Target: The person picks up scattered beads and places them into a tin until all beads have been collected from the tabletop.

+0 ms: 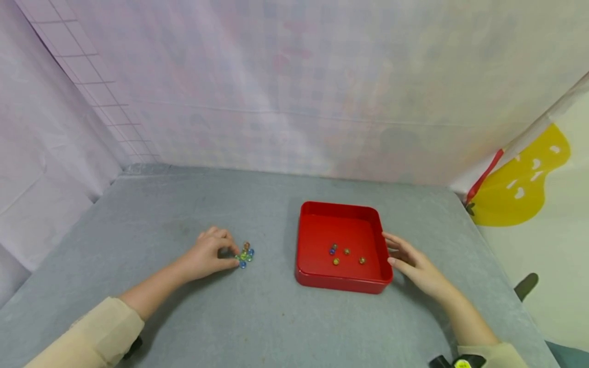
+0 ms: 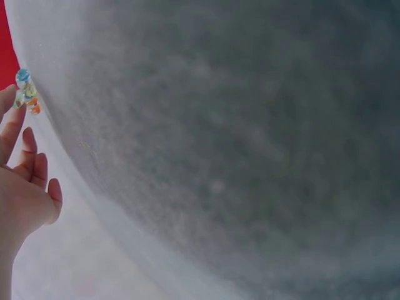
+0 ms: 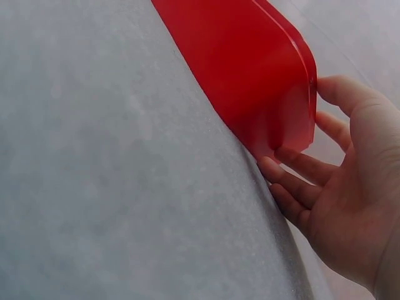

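Five marbles (image 1: 346,251) lie inside the red tray (image 1: 338,283); the right hand (image 1: 416,263) rests relaxed, loosely spread fingers against its right wall. Left of the tray, the left hand (image 1: 210,255) sets partly parted thumb and forefinger at a marble cluster (image 1: 244,256) on the gray table (image 1: 267,327); whether they pinch one cannot be told.

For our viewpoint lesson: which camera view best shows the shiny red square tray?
The head view: the tray shows almost whole, with small, round, glassy marbles inside. The left wrist view has only a red sliver; the right wrist view, part of the tray's outside.
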`<state>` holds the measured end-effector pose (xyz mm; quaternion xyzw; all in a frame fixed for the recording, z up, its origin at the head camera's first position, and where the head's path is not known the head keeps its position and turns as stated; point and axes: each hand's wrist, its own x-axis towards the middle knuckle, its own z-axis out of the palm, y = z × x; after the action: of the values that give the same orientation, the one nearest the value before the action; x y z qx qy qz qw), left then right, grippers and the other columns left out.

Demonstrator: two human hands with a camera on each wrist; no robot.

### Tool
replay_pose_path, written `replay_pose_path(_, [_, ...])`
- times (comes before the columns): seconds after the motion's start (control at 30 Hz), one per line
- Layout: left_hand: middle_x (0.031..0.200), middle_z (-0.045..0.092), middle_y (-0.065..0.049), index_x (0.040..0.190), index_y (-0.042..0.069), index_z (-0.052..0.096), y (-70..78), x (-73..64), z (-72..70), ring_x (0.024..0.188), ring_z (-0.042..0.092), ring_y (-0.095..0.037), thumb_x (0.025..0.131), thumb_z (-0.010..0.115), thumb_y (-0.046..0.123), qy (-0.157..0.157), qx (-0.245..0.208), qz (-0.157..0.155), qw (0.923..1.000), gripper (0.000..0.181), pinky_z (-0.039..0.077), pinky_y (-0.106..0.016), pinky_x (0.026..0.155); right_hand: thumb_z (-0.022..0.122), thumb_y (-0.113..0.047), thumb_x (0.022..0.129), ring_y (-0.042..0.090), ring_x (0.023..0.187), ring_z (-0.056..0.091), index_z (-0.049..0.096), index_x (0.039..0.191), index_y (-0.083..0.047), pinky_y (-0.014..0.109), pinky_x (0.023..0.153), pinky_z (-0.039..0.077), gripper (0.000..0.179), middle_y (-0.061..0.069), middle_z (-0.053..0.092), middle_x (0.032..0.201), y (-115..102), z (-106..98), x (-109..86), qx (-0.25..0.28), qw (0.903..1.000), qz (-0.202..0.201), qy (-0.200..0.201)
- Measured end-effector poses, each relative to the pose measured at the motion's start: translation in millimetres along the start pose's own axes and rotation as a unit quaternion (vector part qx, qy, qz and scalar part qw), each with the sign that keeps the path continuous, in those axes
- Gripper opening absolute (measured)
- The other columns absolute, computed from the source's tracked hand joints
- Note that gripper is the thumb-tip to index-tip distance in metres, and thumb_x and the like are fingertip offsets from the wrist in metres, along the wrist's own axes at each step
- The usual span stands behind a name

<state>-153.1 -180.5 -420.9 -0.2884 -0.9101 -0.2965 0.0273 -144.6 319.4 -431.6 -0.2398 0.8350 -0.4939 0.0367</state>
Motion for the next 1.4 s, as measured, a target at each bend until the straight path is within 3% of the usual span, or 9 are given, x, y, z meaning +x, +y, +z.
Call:
replay_pose_path(0.3, [0.092, 0.053, 0.01, 0.089, 0.017, 0.074, 1.4, 0.8, -5.2, 0.09, 0.044, -0.015, 0.076, 0.081, 0.019, 0.012, -0.005, -0.001, 0.9999, 0.015, 0.029, -0.04, 0.079, 0.052, -0.002, 0.096, 0.003, 0.109, 0.054, 0.031, 0.148, -0.003, 0.025, 0.082, 0.049, 0.055, 0.029, 0.043, 0.137, 0.9, 0.1, 0.3, 0.01, 0.9999, -0.005, 0.0])
replay_pose_path(1.4, [0.094, 0.054, 0.009, 0.093, 0.015, 0.075, 12.3, 14.4, -4.7, 0.089, 0.042, -0.015, 0.078, 0.08, 0.02, 0.003, -0.018, 0.003, 0.9998, 0.016, 0.028, -0.042, 0.082, 0.051, -0.003, 0.097, 0.004, 0.11, 0.054, 0.031, 0.148, -0.003, 0.024, 0.084, 0.047, 0.055, 0.028, 0.043, 0.137, -0.1, 0.4, 0.1, 0.007, 1.0, 0.001, 0.0])
